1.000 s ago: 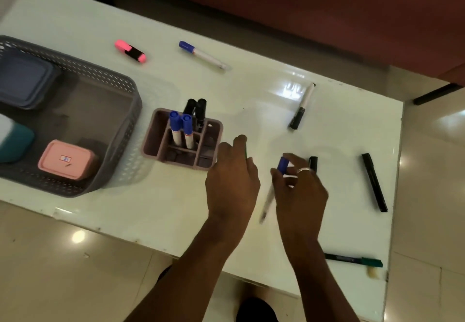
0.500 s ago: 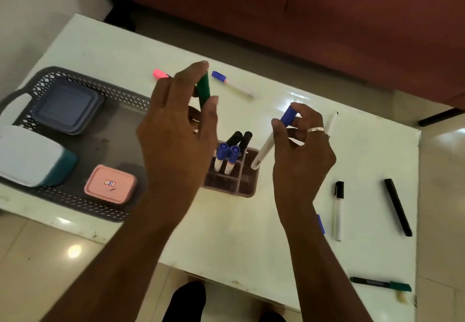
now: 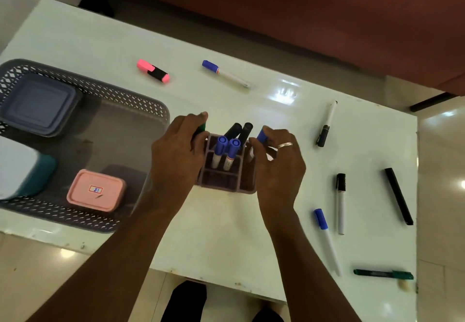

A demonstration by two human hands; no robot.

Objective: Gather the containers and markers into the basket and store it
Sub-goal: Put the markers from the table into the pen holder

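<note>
A mauve marker holder (image 3: 227,180) stands mid-table with two blue-capped markers (image 3: 226,149) and two black ones (image 3: 240,130) upright in it. My left hand (image 3: 178,150) grips a green marker (image 3: 201,128) at the holder's left side. My right hand (image 3: 279,160) grips a blue-capped marker (image 3: 261,134) at the holder's right side. The grey basket (image 3: 141,102) on the left holds a slate-blue container (image 3: 37,104), a white-and-teal container (image 3: 22,168) and a pink container (image 3: 97,189).
Loose on the white table (image 3: 100,44): a pink highlighter (image 3: 153,70), a blue-capped marker (image 3: 225,73), a black-capped marker (image 3: 327,122), another (image 3: 340,203), a black marker (image 3: 398,195), a blue-capped one (image 3: 325,238) and a green one (image 3: 383,274) near the front right corner.
Both hands came down from above the table to the holder, carrying the green marker and the blue-capped marker to its left and right sides.
</note>
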